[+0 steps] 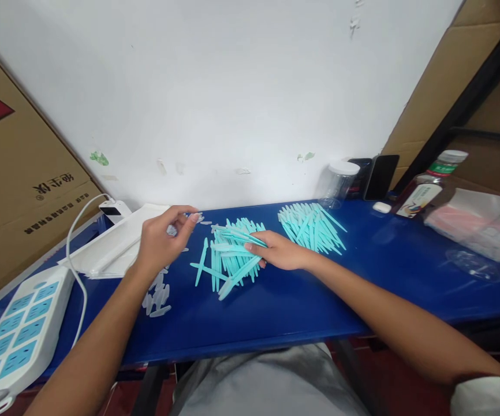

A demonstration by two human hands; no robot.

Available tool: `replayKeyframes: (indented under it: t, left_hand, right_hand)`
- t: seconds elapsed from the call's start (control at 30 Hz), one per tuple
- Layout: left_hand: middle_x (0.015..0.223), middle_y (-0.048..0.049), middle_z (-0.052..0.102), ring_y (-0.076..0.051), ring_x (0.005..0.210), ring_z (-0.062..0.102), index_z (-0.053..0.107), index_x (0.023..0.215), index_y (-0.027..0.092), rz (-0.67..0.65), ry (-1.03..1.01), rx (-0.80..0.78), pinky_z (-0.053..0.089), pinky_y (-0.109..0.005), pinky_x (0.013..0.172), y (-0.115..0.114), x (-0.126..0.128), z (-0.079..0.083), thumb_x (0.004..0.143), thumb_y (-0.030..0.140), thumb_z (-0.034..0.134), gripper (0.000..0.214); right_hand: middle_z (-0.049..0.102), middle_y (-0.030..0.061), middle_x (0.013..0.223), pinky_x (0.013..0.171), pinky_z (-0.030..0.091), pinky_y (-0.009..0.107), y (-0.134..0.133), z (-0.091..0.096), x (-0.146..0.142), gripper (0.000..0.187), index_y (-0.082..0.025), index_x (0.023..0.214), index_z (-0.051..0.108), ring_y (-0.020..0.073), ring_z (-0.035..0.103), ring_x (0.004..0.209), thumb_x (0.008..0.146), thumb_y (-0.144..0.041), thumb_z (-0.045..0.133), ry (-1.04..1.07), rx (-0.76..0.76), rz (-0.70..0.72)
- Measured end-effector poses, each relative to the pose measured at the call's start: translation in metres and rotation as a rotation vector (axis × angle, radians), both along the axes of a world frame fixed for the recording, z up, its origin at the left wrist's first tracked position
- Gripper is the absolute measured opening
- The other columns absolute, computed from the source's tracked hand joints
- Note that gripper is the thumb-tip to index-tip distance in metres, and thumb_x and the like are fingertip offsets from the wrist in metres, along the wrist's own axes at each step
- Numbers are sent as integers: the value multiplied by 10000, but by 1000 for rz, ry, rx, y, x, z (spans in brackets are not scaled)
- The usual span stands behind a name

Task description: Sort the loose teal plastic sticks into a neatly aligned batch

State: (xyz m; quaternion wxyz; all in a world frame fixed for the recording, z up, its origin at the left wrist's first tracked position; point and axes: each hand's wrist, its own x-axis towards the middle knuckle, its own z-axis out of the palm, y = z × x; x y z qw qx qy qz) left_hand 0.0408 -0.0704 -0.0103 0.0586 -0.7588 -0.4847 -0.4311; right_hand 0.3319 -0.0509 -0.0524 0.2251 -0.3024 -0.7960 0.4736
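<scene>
My left hand (163, 238) hovers over a scatter of small clear plastic caps (158, 296), fingers pinched together on something I cannot make out. My right hand (278, 249) rests on a loose pile of turquoise plastic sticks (226, 260) in the middle of the blue table (302, 306), fingers closed on one or two of the sticks. A second, tidier pile of turquoise sticks (310, 226) lies just beyond my right hand, toward the wall.
A white power strip (14, 335) with a cable lies at the left edge, white bags (115, 245) behind it. At the back right stand a clear jar (339, 184), dark phones (380, 176), a small white case (381, 207), a bottle (427, 185) and plastic packets (479, 222). Cardboard boxes flank both sides.
</scene>
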Motion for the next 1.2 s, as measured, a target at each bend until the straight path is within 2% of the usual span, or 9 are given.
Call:
replayKeyframes:
  t: [0.07,0.17,0.27,0.43,0.53,0.7,0.87,1.0,1.2]
  left_hand:
    - [718,-9,674,-175,645,603,755,999,220,94,234,-124,445,-296,665,13,-24,-1,958,430,596,267]
    - [807,-44,710,-212,717,632,759,870,222,32,460,-413,434,-305,653,33,-56,-9,862,500,661,294]
    - [853,-45,727,-237,771,657,759,892,242,-46,474,-648,454,-307,677,45,-77,-22,777,557,730,337]
    - [771,-54,717,-246,718,649,719,771,228,-53,393,-800,451,-316,653,49,-80,-35,783,581,702,354]
    - [775,-53,722,-231,704,648,717,812,217,-90,283,-783,460,-308,648,46,-66,-33,815,596,685,380]
    - [938,-69,742,-212,842,658,747,1071,199,-218,-12,-633,504,-296,737,36,-40,-18,886,563,672,415]
    - [972,-61,725,-182,794,645,686,1328,214,-317,-265,-693,540,-311,768,27,-24,-12,895,527,699,535]
    - [927,-53,718,-163,765,635,726,1258,204,-324,-400,-684,535,-311,791,26,-14,-19,906,497,705,459]
    - [925,-66,758,-164,747,671,744,1024,177,-347,-602,-691,556,-304,749,23,0,-25,801,454,829,366]
  right_hand:
    - [537,-30,669,622,436,268,2,-1,1,422,-208,809,449,170,636,627,992,-583,512,-25,5,-41]
    - [543,-33,650,624,434,268,4,-1,2,390,-208,818,452,171,632,628,1002,-549,500,-46,14,-81]
    - [552,-33,648,625,435,268,4,-2,2,372,-209,822,458,171,631,629,1010,-529,490,-52,28,-80]
    - [555,-31,649,629,438,270,5,-3,2,381,-210,818,452,170,630,633,1008,-537,494,-40,21,-57]
    - [548,-29,653,619,434,268,4,-1,2,404,-210,821,454,175,637,647,998,-570,505,-28,-10,-49]
    - [526,-29,680,603,423,261,0,6,2,434,-201,815,459,168,637,648,993,-594,510,-11,-31,-38]
    - [519,-26,696,541,377,232,0,6,1,430,-189,846,507,143,604,623,983,-596,533,20,-86,-26]
    - [546,-22,691,495,348,214,3,2,2,435,-190,919,557,115,534,566,963,-623,557,60,-195,-6]
    - [539,-26,678,468,319,197,4,-1,3,429,-190,945,576,108,522,555,945,-618,592,113,-257,-19]
